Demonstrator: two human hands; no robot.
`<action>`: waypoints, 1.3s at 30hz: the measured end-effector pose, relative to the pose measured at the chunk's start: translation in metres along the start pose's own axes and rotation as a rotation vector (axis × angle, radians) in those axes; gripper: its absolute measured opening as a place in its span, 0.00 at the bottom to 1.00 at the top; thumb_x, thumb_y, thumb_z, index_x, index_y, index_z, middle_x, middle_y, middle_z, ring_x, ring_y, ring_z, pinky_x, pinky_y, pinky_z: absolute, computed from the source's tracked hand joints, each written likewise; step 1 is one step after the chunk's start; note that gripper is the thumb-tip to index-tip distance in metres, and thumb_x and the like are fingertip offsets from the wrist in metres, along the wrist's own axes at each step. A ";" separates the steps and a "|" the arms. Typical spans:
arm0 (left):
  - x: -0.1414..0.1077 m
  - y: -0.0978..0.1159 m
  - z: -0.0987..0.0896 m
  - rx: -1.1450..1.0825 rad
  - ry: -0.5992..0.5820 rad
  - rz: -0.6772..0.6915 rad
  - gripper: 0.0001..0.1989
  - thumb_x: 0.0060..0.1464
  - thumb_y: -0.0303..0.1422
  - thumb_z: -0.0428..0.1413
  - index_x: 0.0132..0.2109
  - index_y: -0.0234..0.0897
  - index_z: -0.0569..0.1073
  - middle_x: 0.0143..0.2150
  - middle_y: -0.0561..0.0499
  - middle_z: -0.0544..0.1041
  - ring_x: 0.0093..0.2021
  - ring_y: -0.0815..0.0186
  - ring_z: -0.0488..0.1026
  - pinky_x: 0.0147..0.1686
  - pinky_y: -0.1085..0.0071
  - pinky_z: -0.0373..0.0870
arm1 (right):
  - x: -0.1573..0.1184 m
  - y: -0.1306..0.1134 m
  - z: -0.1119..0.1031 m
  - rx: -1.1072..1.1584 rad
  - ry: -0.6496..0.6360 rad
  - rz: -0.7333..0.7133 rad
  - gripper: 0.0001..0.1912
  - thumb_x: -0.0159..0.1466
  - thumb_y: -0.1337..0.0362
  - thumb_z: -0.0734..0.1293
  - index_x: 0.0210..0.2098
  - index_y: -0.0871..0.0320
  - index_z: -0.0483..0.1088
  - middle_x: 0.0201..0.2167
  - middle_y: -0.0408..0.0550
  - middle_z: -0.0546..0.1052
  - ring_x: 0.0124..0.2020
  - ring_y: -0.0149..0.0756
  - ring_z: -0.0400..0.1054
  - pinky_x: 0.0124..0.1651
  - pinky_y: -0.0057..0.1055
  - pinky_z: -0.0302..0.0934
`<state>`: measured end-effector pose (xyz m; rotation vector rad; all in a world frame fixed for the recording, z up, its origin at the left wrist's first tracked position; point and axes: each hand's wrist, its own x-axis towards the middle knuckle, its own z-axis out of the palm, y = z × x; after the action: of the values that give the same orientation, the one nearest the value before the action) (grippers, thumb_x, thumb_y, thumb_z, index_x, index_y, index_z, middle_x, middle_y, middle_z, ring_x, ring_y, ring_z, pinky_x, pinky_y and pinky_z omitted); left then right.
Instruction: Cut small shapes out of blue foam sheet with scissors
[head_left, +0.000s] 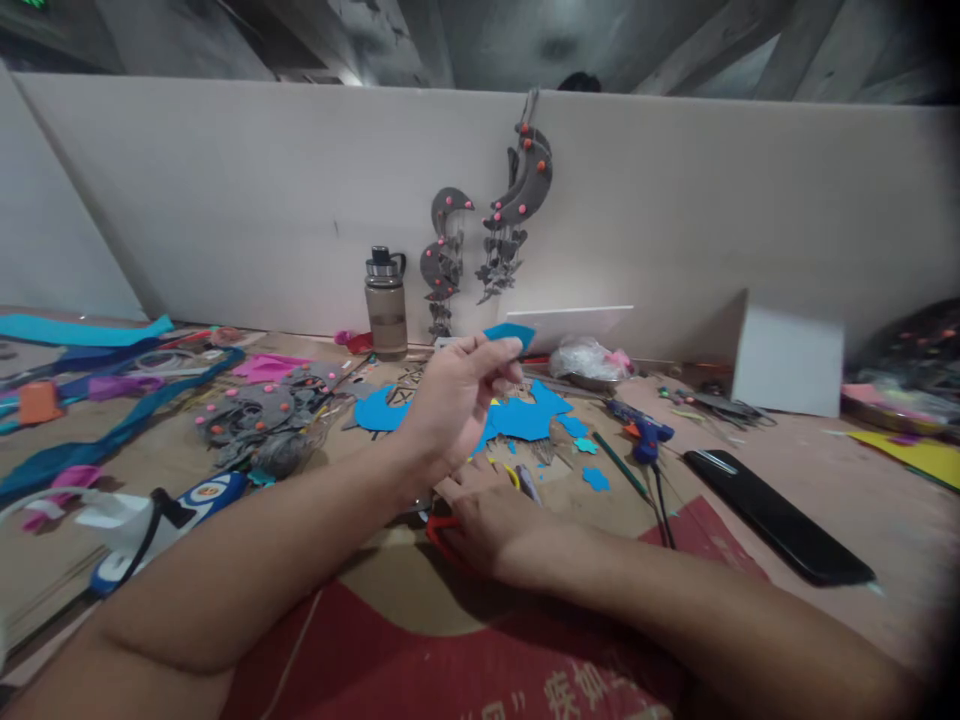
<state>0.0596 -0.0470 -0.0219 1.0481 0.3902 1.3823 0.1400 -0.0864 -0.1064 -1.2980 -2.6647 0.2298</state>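
My left hand is raised over the middle of the table, thumb and fingers pinched on a blue felt piece with a pointed end. Lower down, my right hand is bent around red-handled scissors; their blades are hidden and the fingers only partly show. Just beyond the hands lies a larger cut sheet of blue felt. Small blue felt flowers are scattered to its right.
A glue gun, green pencil and black phone lie on the right. Grey felt moons and a power strip are left. A water bottle stands by the partition, where moon mobiles hang. Red cardboard is nearest me.
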 end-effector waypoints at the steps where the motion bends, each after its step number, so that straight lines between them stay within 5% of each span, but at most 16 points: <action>1: 0.002 0.005 -0.001 -0.035 0.005 0.023 0.09 0.45 0.28 0.63 0.26 0.34 0.70 0.23 0.55 0.71 0.24 0.76 0.65 0.26 0.76 0.59 | -0.002 -0.003 -0.005 -0.008 -0.041 0.016 0.18 0.63 0.60 0.65 0.50 0.59 0.71 0.48 0.60 0.75 0.50 0.50 0.65 0.50 0.45 0.60; 6: 0.011 0.016 -0.007 -0.137 0.099 0.038 0.09 0.43 0.26 0.63 0.26 0.34 0.69 0.22 0.58 0.69 0.23 0.76 0.65 0.24 0.77 0.59 | -0.010 -0.010 -0.018 -0.017 -0.098 0.022 0.17 0.63 0.60 0.64 0.51 0.55 0.71 0.47 0.57 0.73 0.48 0.49 0.65 0.48 0.43 0.59; 14: 0.023 0.013 -0.015 -0.181 0.169 0.038 0.09 0.42 0.25 0.63 0.25 0.34 0.69 0.20 0.58 0.68 0.22 0.77 0.64 0.22 0.77 0.55 | -0.010 -0.011 -0.004 -0.158 -0.083 0.003 0.21 0.67 0.60 0.60 0.57 0.55 0.69 0.49 0.60 0.73 0.47 0.48 0.66 0.48 0.44 0.59; 18: 0.024 0.016 -0.018 -0.125 0.170 0.061 0.07 0.42 0.26 0.64 0.27 0.33 0.72 0.22 0.55 0.70 0.25 0.75 0.67 0.23 0.77 0.55 | -0.015 -0.012 -0.019 -0.177 -0.079 -0.045 0.16 0.66 0.59 0.61 0.49 0.57 0.74 0.46 0.60 0.74 0.46 0.51 0.67 0.49 0.47 0.58; 20: 0.025 0.018 -0.019 -0.103 0.144 0.099 0.08 0.42 0.27 0.65 0.28 0.32 0.73 0.24 0.55 0.71 0.26 0.75 0.67 0.24 0.77 0.56 | -0.014 -0.009 -0.031 -0.091 0.045 -0.058 0.13 0.67 0.60 0.62 0.45 0.57 0.75 0.44 0.57 0.74 0.45 0.48 0.67 0.48 0.44 0.59; 27: 0.019 0.008 -0.014 -0.095 0.089 0.103 0.12 0.41 0.31 0.68 0.26 0.33 0.71 0.24 0.55 0.70 0.28 0.75 0.66 0.27 0.78 0.59 | -0.004 0.023 -0.075 0.668 0.842 -0.004 0.07 0.67 0.60 0.62 0.40 0.57 0.65 0.34 0.45 0.69 0.34 0.32 0.64 0.37 0.31 0.61; 31: 0.012 -0.008 -0.011 -0.111 0.050 -0.005 0.12 0.41 0.31 0.69 0.28 0.33 0.73 0.25 0.56 0.69 0.25 0.76 0.63 0.26 0.78 0.59 | -0.005 0.034 -0.083 0.876 0.937 -0.042 0.10 0.66 0.57 0.64 0.42 0.57 0.64 0.33 0.42 0.67 0.31 0.30 0.63 0.35 0.29 0.60; 39: 0.003 -0.024 -0.010 -0.100 -0.005 -0.057 0.12 0.44 0.32 0.68 0.29 0.34 0.72 0.24 0.57 0.68 0.25 0.76 0.62 0.27 0.77 0.59 | -0.004 0.035 -0.082 0.918 0.933 0.010 0.08 0.65 0.59 0.65 0.36 0.57 0.65 0.31 0.42 0.69 0.29 0.29 0.62 0.33 0.28 0.59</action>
<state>0.0666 -0.0373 -0.0450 0.9513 0.3412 1.3348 0.1867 -0.0629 -0.0341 -0.7907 -1.4534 0.5798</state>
